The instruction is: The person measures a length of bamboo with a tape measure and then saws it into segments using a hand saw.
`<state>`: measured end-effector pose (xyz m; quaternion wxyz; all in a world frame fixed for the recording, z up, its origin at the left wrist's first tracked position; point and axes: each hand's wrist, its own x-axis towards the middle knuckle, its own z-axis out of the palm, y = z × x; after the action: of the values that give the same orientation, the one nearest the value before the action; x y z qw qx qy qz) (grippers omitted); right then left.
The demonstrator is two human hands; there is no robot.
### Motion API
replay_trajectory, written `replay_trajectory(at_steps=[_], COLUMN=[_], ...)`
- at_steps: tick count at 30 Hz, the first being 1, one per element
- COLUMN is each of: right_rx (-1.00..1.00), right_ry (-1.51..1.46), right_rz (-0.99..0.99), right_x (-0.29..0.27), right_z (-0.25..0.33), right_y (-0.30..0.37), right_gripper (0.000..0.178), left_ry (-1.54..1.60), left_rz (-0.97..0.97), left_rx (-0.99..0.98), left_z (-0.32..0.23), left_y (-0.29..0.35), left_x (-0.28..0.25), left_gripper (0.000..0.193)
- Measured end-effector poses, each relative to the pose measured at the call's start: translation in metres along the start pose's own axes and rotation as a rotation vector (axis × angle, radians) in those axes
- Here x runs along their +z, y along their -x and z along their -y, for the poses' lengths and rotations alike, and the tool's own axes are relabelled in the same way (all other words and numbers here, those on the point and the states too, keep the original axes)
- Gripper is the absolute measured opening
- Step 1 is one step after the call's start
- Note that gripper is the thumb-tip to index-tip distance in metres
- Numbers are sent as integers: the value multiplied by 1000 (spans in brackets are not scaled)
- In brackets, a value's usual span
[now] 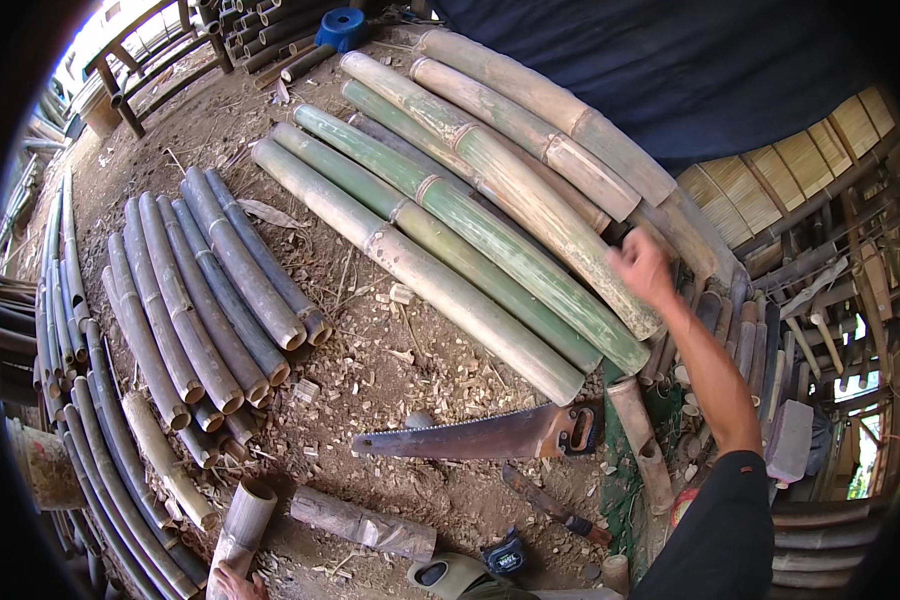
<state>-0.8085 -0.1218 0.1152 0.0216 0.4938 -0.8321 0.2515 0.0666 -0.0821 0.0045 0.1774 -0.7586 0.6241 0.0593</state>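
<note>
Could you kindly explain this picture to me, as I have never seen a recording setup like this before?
There is no machine here: a person works with two bare hands. The single, round-edged picture comes from a wide fisheye camera on the person's head, looking down, so straight edges appear bent.

On the brown earth floor lie thick green and tan bamboo poles, slimmer dark grey-brown bamboo poles and a rusty-bladed handsaw.

At the lower edge, the left hand is on a short, pale bamboo tube. The right hand, fingers curled, is by the thick poles; whether it grips anything is unclear.
</note>
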Motion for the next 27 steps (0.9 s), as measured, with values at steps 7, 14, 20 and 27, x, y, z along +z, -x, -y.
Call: replay_trajectory(at_steps=[7, 14, 20, 27], right_rx=[518, 568, 441, 208], right_ry=[-93, 594, 427, 312], right_rz=[-296, 239, 196, 331], right_x=[-42, -13, 3, -46], right_z=[-94, 64, -12, 41], right_y=[-105, -79, -82, -46], right_gripper=[108, 86, 112, 97], left_ry=[120, 232, 377, 517], left_rz=[12, 36, 197, 9], left_rx=[49, -18, 9, 130], left_z=[20, 33, -4, -10], left_y=[-36, 8, -20, 17], left_x=[31, -2, -9, -38], left_gripper=[65, 71, 59, 52])
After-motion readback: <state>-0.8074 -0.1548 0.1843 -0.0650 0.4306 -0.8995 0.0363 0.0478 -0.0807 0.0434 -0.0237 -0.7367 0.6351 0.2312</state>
